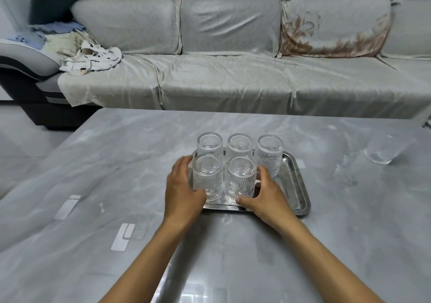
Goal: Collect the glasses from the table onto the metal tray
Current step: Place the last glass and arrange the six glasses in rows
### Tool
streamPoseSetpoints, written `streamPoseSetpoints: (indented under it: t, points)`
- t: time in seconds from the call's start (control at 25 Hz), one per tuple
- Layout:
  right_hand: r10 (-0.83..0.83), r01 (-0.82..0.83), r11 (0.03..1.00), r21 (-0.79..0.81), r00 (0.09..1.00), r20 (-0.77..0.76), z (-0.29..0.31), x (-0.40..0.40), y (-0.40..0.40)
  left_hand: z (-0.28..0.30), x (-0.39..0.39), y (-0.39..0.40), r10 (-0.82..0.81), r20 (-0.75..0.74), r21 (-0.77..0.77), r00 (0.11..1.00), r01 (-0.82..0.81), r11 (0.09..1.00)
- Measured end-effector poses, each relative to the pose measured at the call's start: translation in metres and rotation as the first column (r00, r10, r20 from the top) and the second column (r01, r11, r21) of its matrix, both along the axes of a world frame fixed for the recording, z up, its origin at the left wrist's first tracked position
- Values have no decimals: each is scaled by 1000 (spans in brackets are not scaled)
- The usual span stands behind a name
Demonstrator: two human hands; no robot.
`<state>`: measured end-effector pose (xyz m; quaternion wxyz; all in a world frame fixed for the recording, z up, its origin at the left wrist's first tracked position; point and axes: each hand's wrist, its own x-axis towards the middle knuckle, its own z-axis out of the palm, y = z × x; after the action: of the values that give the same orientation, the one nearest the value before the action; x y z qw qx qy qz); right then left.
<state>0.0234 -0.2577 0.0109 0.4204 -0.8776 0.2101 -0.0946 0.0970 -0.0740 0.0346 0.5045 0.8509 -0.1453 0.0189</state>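
Observation:
A shiny metal tray [296, 186] lies on the grey marble table [116, 162]. Several ribbed clear glasses stand on it in two rows: three at the back [240, 147] and two in front. My left hand [182, 186] wraps the front left glass [207, 176] from its left side. My right hand [265, 193] wraps the front right glass [240, 179] from its right side. The tray's front right corner is bare. One more clear glass [384, 151] stands apart on the table at the far right.
A grey covered sofa [233, 69] runs along the far side of the table, with crumpled cloths [91, 57] on its left end. The floor shows to the left of the table.

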Motion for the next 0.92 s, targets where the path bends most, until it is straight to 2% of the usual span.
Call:
streamPoseSetpoints:
  t: [0.04, 0.12, 0.2, 0.28, 0.4, 0.48, 0.6, 0.64, 0.72, 0.8, 0.92]
  points:
    - [19, -18, 999, 36, 1000, -16, 5, -5, -6, 6, -9, -3, 26, 137, -10, 990, -25, 1000]
    - [-25, 24, 997, 75, 999, 20, 19, -16, -27, 21, -31, -20, -37, 331, -34, 943, 51, 998]
    - [-145, 130, 985, 117, 982, 123, 38, -33, -58, 31, -55, -51, -197, 378, 17, 905, 206, 978]
    - [-287, 253, 951, 176, 935, 209, 54, -54, -94, 33, -77, -88, -394, 320, 154, 862, 363, 919]
    - [-498, 456, 866, 208, 825, 267, 62, -92, -151, 24, -91, -148, -629, 199, 363, 752, 539, 760]
    - [-571, 554, 821, 139, 785, 240, 57, -110, -185, 13, -88, -186, -726, 86, 494, 682, 604, 626]
    - [-608, 618, 785, 22, 764, 219, 46, -122, -224, 4, -76, -230, -773, -109, 623, 624, 649, 436]
    - [-597, 618, 785, -41, 773, 215, 43, -122, -235, 2, -72, -243, -779, -161, 642, 606, 664, 384]
    - [-504, 534, 801, -271, 845, 177, 39, -113, -258, 2, -64, -266, -785, -242, 692, 571, 668, 273]
    - [-421, 397, 798, -454, 905, 52, 44, -94, -280, 3, -56, -284, -793, -266, 776, 548, 610, 161]
    - [-413, 307, 813, -495, 903, -118, 46, -69, -303, 0, -56, -288, -794, -285, 804, 536, 585, 106]
